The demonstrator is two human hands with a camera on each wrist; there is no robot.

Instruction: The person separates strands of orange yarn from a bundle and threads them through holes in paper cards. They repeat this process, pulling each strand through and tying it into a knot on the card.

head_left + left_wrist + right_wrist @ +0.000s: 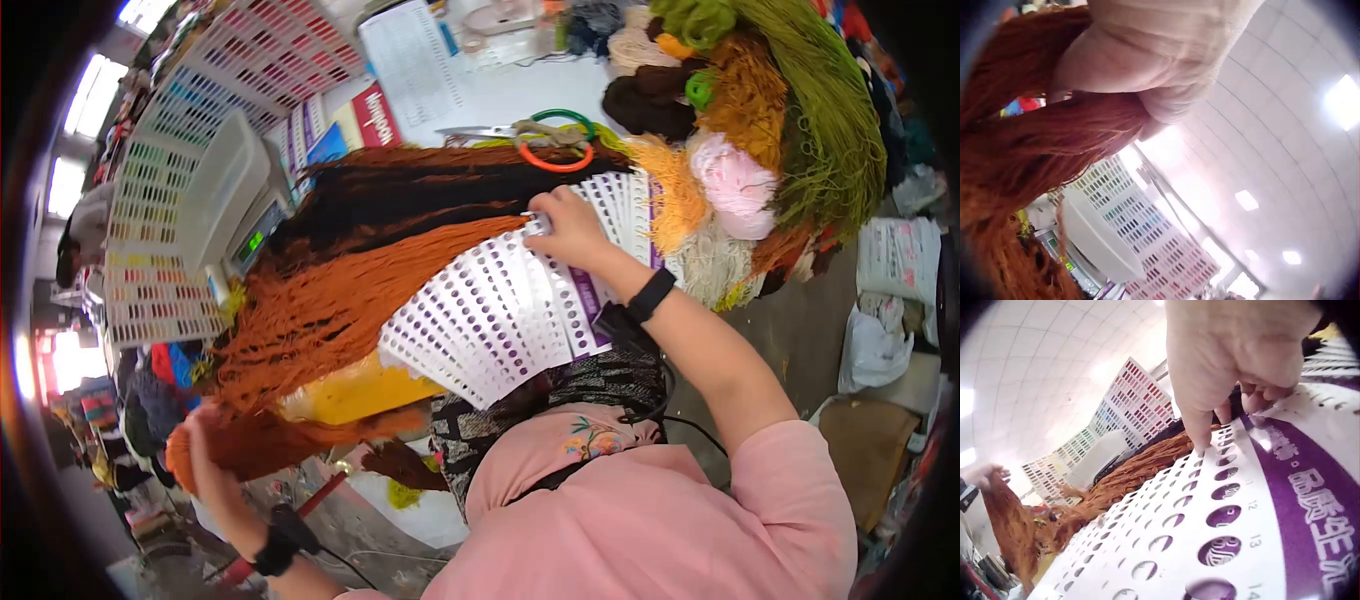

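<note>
My left hand (205,455) grips a hank of rust-orange thread (265,440) at the lower left, out past the table edge. Seen from the left wrist, strands (1054,134) run out from under the palm (1147,56). A fan of white punched cards (470,310) with rows of round holes lies over more orange thread. At its upper end, my right hand (570,225) pinches a card's edge between thumb and finger. Up close in the right wrist view, the thumb tip (1202,440) meets the card (1166,519) beside a purple printed strip (1300,506).
Scissors (555,140) with orange and green handles lie beyond the dark thread (400,195). A digital scale (255,235) with a white tray and a colour chart (160,175) stand at left. Coloured hanks, among them a pink one (735,185), are heaped at right.
</note>
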